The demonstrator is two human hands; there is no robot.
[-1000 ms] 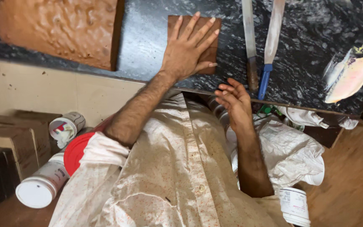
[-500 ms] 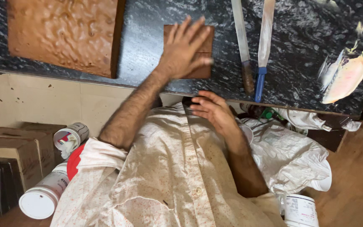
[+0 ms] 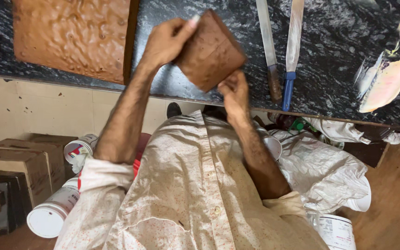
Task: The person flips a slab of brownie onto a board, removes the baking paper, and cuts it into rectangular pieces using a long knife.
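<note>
- Both hands lift the small brown cake square point(image 3: 210, 52) off the dark tabletop point(image 3: 339, 55).
- Left hand point(image 3: 165, 42) fingers grip its top edge; right hand point(image 3: 234, 90) supports underneath.
- I judge mid-lift; steady support matters.

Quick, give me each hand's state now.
Left hand: closed on the brown cake square, top edge.
Right hand: gripping the same square's lower corner.

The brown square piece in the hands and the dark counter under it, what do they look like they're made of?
The brown square piece, gripped by the left hand and right hand, looks like baked sponge cake: matte, finely porous brown face, thick soft edges. The large slab beside it looks the same, with a bubbly crust. The counter seems polished stone, maybe granite: glossy black with pale streaks.
</note>
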